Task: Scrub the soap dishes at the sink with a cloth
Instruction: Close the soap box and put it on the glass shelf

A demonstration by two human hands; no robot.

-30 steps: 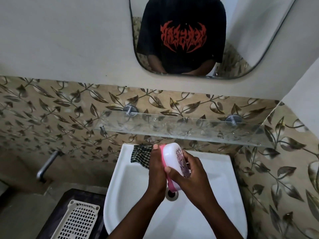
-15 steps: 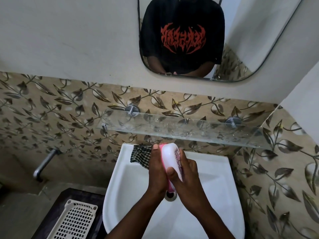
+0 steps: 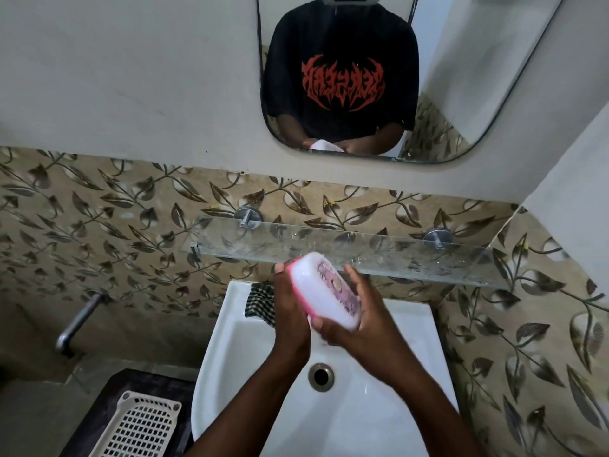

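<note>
A soap dish (image 3: 324, 290), white lid with a purple pattern over a pink base, is held between both hands above the white sink (image 3: 389, 420). My left hand (image 3: 290, 311) presses flat against its pink left side. My right hand (image 3: 359, 321) cups it from the right and below, thumb under its near end. A dark checked cloth (image 3: 260, 303) lies on the sink's back left corner, partly hidden behind my left hand; neither hand holds it.
A glass shelf (image 3: 412, 255) on metal pins runs just above and behind the dish. A mirror (image 3: 461, 94) hangs above it. The drain (image 3: 320, 377) shows below my wrists. A white perforated basket (image 3: 138, 427) sits on a dark stand at lower left; a metal pipe (image 3: 77, 324) juts from the left wall.
Both hands have lifted the soap dish up and away from the drain, close under the glass shelf, and tilted it so the lid faces more upward.
</note>
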